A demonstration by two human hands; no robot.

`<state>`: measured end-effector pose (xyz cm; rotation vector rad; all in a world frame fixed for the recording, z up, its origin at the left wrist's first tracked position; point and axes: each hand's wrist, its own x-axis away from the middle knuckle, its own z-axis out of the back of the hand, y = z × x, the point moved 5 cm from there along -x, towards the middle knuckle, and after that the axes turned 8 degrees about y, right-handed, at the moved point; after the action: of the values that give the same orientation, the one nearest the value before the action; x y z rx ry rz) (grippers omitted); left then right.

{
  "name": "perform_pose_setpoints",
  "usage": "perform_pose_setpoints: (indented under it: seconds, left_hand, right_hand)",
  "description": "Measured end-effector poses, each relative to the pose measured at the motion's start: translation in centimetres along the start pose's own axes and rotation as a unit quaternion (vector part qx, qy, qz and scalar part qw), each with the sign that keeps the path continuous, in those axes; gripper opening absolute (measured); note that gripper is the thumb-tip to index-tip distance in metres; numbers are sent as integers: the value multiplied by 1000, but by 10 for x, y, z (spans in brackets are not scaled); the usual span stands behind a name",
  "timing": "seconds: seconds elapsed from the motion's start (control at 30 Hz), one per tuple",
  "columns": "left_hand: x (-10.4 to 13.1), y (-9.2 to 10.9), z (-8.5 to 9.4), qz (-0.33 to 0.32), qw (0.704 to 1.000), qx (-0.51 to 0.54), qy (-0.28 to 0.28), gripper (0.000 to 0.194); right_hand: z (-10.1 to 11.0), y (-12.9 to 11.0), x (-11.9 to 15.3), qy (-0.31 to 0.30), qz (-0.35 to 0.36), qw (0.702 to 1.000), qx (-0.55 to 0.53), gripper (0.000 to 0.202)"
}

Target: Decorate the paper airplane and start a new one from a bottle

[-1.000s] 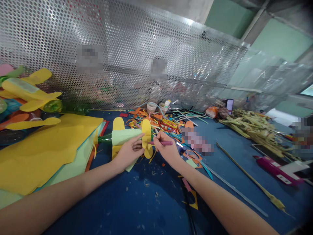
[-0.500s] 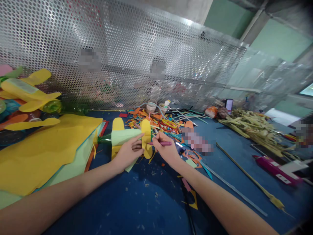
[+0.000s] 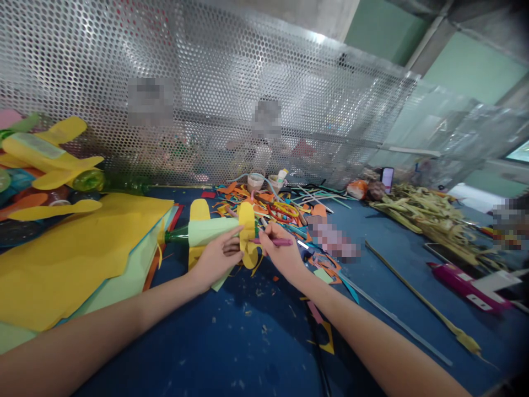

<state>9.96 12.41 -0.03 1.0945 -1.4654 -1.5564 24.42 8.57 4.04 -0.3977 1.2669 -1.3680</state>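
A green plastic bottle (image 3: 177, 235) lies on its side, wrapped in pale green paper (image 3: 210, 229). Yellow paper pieces with rounded ends stick out on both sides, one near the neck (image 3: 199, 209) and another yellow piece (image 3: 247, 214) at the base end. My left hand (image 3: 217, 258) grips the wrapped bottle from the near side, its fingertips against the yellow piece at the base. Pinched in my right hand (image 3: 281, 248) is a purple pen (image 3: 281, 241), whose tip points left and meets that same yellow piece.
Yellow paper sheets (image 3: 82, 253) are stacked at left, below a paper-winged bottle (image 3: 37, 151). Colourful scraps and scissors (image 3: 285, 211) lie behind my hands. A magenta glue gun (image 3: 467, 286), glue stick (image 3: 400, 314) and dried husks (image 3: 425, 209) lie right. A perforated metal screen (image 3: 231, 94) stands behind.
My right hand and the purple pen have shifted very slightly at the yellow piece. My left hand and the bottle stay in place.
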Motion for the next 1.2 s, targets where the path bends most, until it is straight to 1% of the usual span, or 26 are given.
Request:
perform_pose_setpoints:
  seconds: [0.1,0.27,0.43,0.8,0.93,1.1,1.2]
  left_hand:
    - [0,0,-1,0,1000,8,-4,71]
    - [0,-2,1,-4,1000,0,1,72]
    - [0,-2,1,-1,1000,-6,3,71]
    - [0,-1,1,8,1000,0,0,71]
    - [1,0,1,8,1000,-2,4,71]
    - [0,-1,0,10,1000,11,-6,73]
    - [0,-2,0,10,1000,5,0,72]
  right_hand:
    - [2,-3,1,14,-2,1000,-25,25]
    - [-3,2,2,-13,-4,1000,0,25]
    - [-5,7,1,-16,-5,1000,5,24]
    - [-4,2,3,-24,1,1000,7,24]
    - [-5,3,2,-26,-1,1000,10,24]
    - [-7,3,3,-33,-4,999,8,24]
    - [-7,3,3,-31,-3,999,11,24]
